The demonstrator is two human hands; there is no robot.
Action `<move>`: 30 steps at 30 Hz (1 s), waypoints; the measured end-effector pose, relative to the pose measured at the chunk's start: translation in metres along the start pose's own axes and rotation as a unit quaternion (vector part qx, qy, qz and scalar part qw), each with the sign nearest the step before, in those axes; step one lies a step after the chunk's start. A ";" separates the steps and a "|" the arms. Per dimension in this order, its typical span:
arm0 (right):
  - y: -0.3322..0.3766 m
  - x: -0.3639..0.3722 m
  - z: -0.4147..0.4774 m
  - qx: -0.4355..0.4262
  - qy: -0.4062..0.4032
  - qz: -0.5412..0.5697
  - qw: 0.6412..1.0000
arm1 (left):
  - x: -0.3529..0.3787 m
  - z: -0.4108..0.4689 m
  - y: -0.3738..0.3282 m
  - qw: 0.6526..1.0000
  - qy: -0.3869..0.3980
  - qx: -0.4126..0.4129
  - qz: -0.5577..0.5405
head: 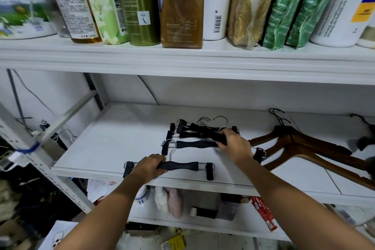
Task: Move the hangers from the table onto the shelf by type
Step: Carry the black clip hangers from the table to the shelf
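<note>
— White shelf (pixel 101 148) ahead of me, with bottles (pixel 140 6) lined up on the board above. The hangers I'm sorting are on the middle board.

— Where are your hands?

— Apart. My left hand (pixel 149 165) is curled round the left part of the bar of the front clip hanger (pixel 178 165), near the board's front edge. My right hand (pixel 235 144) grips a bar in the pile of clip hangers (pixel 194 130), further back.

— Which way does the front one lie?

— Left to right along the shelf edge, roughly parallel to the pile. Its hook points back towards the pile.

— So what does the next move turn on?

— I'd judge a short push straight away from me with the left hand, which is the nearer one. The wooden hangers (pixel 304 144) lie just right of the pile, so it mustn't drift that way.
</note>
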State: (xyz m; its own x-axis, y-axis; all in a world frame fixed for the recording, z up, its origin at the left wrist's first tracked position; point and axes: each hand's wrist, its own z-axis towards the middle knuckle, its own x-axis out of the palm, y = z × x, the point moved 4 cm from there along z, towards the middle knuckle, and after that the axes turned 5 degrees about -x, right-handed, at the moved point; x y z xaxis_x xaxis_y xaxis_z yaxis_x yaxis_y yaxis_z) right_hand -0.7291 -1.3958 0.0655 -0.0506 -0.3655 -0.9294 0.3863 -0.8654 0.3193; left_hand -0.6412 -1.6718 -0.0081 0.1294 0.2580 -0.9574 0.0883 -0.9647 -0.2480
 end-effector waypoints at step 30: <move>0.019 -0.064 0.001 -0.137 -0.031 -0.107 0.984 | -0.090 0.044 -0.164 0.968 -0.167 0.155 0.105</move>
State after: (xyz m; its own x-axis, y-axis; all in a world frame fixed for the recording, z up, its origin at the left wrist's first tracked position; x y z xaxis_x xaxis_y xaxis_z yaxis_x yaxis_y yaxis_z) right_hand -0.7196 -1.3892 0.1318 -0.2106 -0.2134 -0.9540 0.5950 -0.8023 0.0482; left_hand -0.7103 -1.5391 0.1120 -0.2190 0.0732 -0.9730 -0.2117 -0.9770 -0.0259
